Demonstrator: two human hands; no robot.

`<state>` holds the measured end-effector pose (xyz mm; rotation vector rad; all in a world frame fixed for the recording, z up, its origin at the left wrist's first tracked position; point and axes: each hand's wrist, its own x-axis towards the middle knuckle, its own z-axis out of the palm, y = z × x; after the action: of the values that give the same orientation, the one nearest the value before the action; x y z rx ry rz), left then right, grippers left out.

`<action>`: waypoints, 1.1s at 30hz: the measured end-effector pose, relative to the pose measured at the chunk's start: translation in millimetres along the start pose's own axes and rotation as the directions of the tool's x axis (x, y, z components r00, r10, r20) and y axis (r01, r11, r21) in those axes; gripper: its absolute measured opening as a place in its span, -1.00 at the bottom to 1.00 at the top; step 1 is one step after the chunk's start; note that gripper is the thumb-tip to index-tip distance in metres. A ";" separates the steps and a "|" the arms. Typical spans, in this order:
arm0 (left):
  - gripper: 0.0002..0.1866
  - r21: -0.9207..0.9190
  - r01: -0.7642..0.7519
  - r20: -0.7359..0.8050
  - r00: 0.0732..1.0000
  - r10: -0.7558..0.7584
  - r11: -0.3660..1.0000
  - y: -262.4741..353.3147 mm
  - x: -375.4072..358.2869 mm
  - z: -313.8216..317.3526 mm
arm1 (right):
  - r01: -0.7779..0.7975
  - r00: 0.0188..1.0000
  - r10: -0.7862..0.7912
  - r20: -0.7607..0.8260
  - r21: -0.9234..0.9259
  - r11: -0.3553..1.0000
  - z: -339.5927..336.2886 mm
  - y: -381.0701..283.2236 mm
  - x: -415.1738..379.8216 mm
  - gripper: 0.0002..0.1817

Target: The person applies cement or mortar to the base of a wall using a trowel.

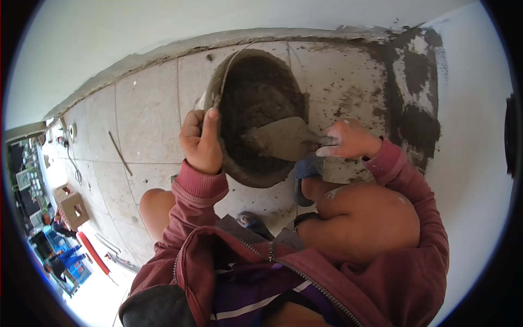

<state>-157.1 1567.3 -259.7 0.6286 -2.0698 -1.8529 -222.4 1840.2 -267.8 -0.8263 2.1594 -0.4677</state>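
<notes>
A dark bucket [256, 177] with a thin wire handle stands on the tiled floor in front of me. Wet grey mortar [256, 90] lies inside it and coats its inner wall. My left hand [202, 140] is closed on the bucket's left rim, thumb on top. In my right hand [348, 140] is the handle of a trowel [283, 139]. Its mortar-smeared blade reaches over the right rim into the bucket, and its tip meets the mortar. White smears mark my right fingers.
Fresh mortar [417, 92] covers the wall base at right, with splatter on the tiles [343, 82] beside it. A thin stick [120, 152], a cable [76, 171] and a brown crate [72, 207] lie to the left. People [60, 264] are in the background.
</notes>
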 end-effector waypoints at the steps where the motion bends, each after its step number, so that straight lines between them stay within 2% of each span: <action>1: -0.77 -0.016 -0.035 0.002 0.999 0.035 0.999 -9.4 3.0 -3.3 | 0.018 0.996 -0.016 -0.090 0.022 1.000 7.0 7.0 -3.1 -0.57; 2: -0.76 0.008 -0.031 -0.004 1.000 0.031 0.999 -5.8 3.7 -3.7 | 0.043 0.983 -0.036 -0.178 0.038 0.998 11.7 14.1 -7.3 -0.56; 3: -0.77 0.009 0.006 -0.003 1.000 -0.006 1.000 -5.9 5.2 -6.1 | 0.001 0.980 0.005 -0.197 0.028 1.000 8.7 15.6 -13.1 -0.56; 5: -0.77 0.005 -0.002 0.001 1.000 0.002 1.000 -7.0 9.3 -11.7 | 0.082 0.988 -0.071 -0.134 0.075 0.994 3.5 18.6 -20.1 -0.55; 6: -0.76 0.009 -0.025 0.019 1.000 0.025 1.000 -11.8 13.5 -18.8 | 0.066 0.988 -0.055 -0.143 0.071 0.995 -1.4 21.9 -27.3 -0.55; 8: -0.76 0.015 -0.047 0.041 0.998 0.046 0.999 -18.2 19.5 -31.2 | 0.087 0.991 -0.112 0.076 0.275 0.957 -11.3 29.1 -43.6 -0.64; 9: -0.75 -0.006 -0.019 0.034 0.999 0.019 1.000 -18.9 22.0 -35.6 | 0.083 0.992 -0.107 0.072 0.275 0.958 -14.7 35.6 -48.5 -0.64; 10: -0.75 -0.027 0.007 0.025 1.000 -0.007 1.000 -19.9 24.0 -39.7 | -0.120 0.969 0.001 0.247 0.466 0.876 -20.4 44.4 -52.9 -0.67; 11: -0.75 -0.030 0.004 0.026 1.000 -0.003 1.000 -22.6 25.3 -44.7 | -0.336 0.900 0.063 0.432 0.593 0.731 -28.3 54.8 -57.2 -0.70; 13: -0.73 0.018 -0.004 -0.009 1.000 0.004 1.000 -28.0 27.1 -49.8 | -0.490 0.870 0.210 0.445 0.746 0.451 -39.0 109.7 -52.6 -0.80; 14: -0.73 0.012 -0.004 -0.002 1.000 0.004 1.000 -25.4 27.2 -47.1 | -0.448 0.874 0.371 0.313 0.815 0.368 -46.4 145.7 -42.7 -0.82; 15: -0.73 -0.057 0.014 0.001 1.000 -0.014 0.998 -21.1 24.9 -42.9 | -0.385 0.829 0.528 0.185 0.874 0.297 -55.3 170.9 -36.3 -0.83; 16: -0.73 -0.126 0.031 0.002 1.000 -0.031 0.992 -19.0 22.6 -37.9 | -0.387 0.825 0.535 0.183 0.872 0.300 -65.4 173.8 -36.2 -0.83; 18: -0.74 -0.103 0.026 0.009 1.000 -0.025 0.994 -18.1 21.3 -33.9 | -0.526 0.799 0.528 0.287 0.760 0.382 -73.6 166.8 -33.4 -0.82; 20: -0.74 -0.084 0.013 0.005 1.000 -0.013 0.996 -18.9 22.7 -36.9 | -0.528 0.818 0.473 0.327 0.753 0.392 -47.1 149.8 -27.6 -0.81; 22: -0.75 0.033 -0.020 0.018 1.000 0.019 0.999 -22.5 23.7 -39.1 | -0.458 0.882 0.405 0.243 0.649 0.607 -20.0 149.8 -16.3 -0.83; 23: -0.75 0.029 -0.025 0.018 1.000 0.024 0.999 -23.2 23.6 -38.5 | -0.456 0.882 0.407 0.237 0.648 0.610 1.4 155.9 -11.0 -0.83; 24: -0.75 -0.002 -0.018 0.020 1.000 0.018 1.000 -23.3 23.3 -37.7 | -0.287 0.867 0.497 0.015 0.832 0.475 26.8 163.0 -6.4 -0.83; 25: -0.75 -0.028 -0.011 0.028 1.000 0.012 1.000 -22.8 22.8 -37.4 | -0.055 0.773 0.610 -0.176 0.939 0.340 44.6 164.3 -5.5 -0.83; 26: -0.75 -0.021 -0.014 0.042 0.999 0.015 1.000 -22.6 21.6 -38.1 | -0.048 0.768 0.616 -0.175 0.944 0.328 53.8 159.6 -7.0 -0.83; 28: -0.76 -0.062 -0.017 0.053 0.998 0.020 0.998 -22.0 21.8 -38.9 | 0.107 0.766 0.639 -0.075 0.994 -0.012 62.0 153.6 -6.3 -0.81; 29: -0.76 -0.061 -0.035 0.066 0.997 0.039 0.998 -21.6 22.1 -38.8 | 0.130 0.763 0.640 -0.091 0.991 -0.014 64.8 158.0 -2.9 -0.81; 31: -0.77 -0.060 -0.047 0.060 0.997 0.050 0.997 -21.9 20.5 -41.3 | 0.228 0.523 0.797 -0.301 0.951 0.210 75.1 168.4 6.9 -0.82; 32: -0.77 -0.057 -0.067 0.076 0.995 0.072 0.996 -23.2 21.5 -42.3 | 0.252 0.514 0.800 -0.311 0.946 0.205 66.1 160.6 9.5 -0.82; 33: -0.77 -0.066 -0.043 0.056 0.997 0.047 0.997 -24.9 21.0 -44.9 | 0.284 0.437 0.819 -0.371 0.921 0.266 51.6 144.7 9.6 -0.82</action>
<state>-150.0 1516.2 -280.0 0.5144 -2.0329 -1.9250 -246.9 1935.0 -386.6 0.8563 2.0784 -2.0448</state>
